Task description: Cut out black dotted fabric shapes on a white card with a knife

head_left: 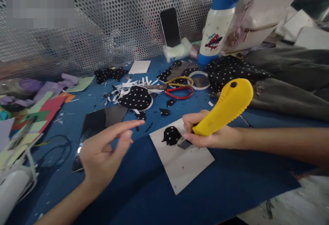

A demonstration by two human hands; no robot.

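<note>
My right hand (pixel 209 134) grips a yellow utility knife (pixel 224 106), its handle tilted up to the right. The blade points down at a white card (pixel 183 170) lying on the blue table. On that card, just left of the blade, rests a small black polka-dot fabric piece (pixel 171 135); whether the blade touches it I cannot tell. My left hand (pixel 105 149) hovers left of the card with thumb and index finger apart and nothing between them. Below and behind it lies a dark, shiny flat panel (pixel 92 129), partly covered by the hand.
Scissors (pixel 177 87) with red and yellow handles lie behind the card among white paper strips and a dotted fabric disc (pixel 135 98). A bottle (pixel 217 22) and a phone (pixel 170 27) stand at the back by a perforated metal panel (pixel 102 19). Coloured paper (pixel 50 110) is at left.
</note>
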